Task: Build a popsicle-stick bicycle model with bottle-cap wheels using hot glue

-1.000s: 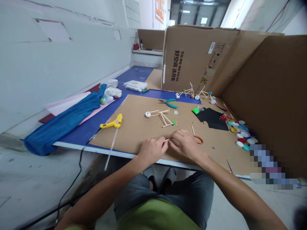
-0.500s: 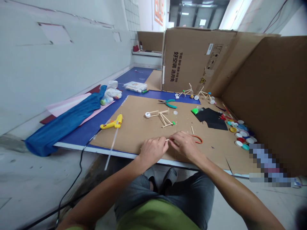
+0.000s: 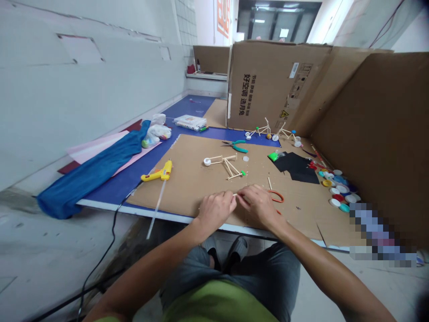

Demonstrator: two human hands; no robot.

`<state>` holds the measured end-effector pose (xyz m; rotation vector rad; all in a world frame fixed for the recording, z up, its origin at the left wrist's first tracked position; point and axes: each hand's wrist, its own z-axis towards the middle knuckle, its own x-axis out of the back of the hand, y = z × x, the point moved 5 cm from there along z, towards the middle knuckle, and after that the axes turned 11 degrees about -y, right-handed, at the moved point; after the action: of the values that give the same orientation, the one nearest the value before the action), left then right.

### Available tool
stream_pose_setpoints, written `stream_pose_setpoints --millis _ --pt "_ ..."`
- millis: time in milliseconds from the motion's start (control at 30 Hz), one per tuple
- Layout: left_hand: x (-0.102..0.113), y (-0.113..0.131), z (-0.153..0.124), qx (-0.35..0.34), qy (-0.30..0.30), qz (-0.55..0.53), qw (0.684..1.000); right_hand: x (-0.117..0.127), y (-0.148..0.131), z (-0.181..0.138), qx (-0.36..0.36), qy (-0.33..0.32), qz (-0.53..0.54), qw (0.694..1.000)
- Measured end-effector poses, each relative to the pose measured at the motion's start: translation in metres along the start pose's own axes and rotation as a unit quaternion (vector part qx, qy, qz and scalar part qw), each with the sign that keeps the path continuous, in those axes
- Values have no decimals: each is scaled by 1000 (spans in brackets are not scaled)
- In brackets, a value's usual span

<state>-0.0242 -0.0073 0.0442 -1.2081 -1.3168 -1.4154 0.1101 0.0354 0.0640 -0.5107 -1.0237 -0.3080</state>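
Between my hands is a short pale wooden stick, most of it covered by fingers. My left hand is closed around one end, and the fingertips of my right hand pinch the other. Orange-handled scissors lie partly under my right hand, with a loose stick just beyond. Ahead of my hands rests a small frame of sticks, with a white bottle cap at its left and a green piece at its right.
A yellow glue gun lies left, its cord hanging off the edge. Teal-handled pliers lie farther back. Several bottle caps and black sheets are at right. Two stick bikes stand by the cardboard wall.
My right fingertips have shifted slightly on the stick. The whole view has moved a little; the things on the table lie as before.
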Motion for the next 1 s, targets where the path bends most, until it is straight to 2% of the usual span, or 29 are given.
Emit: stream_pose_setpoints --millis 367,567,700,833,933,1000 --pt "-4 -1 2 9 11 -29 999 -11 5 -4 -9 27 -19 999" --pt "2 1 1 17 22 -23 999 -14 0 -6 -24 61 9 998" --pt "7 2 -1 21 50 -26 998 -17 -7 -9 -33 80 83 993" --pt "8 2 -2 29 81 -41 996 -27 -8 -13 -106 89 194 971" --pt "5 -1 -2 27 85 -97 991 -37 -9 -15 -138 66 254 955" --pt "2 -4 -1 16 80 -176 981 -40 -9 -16 -152 55 288 944"
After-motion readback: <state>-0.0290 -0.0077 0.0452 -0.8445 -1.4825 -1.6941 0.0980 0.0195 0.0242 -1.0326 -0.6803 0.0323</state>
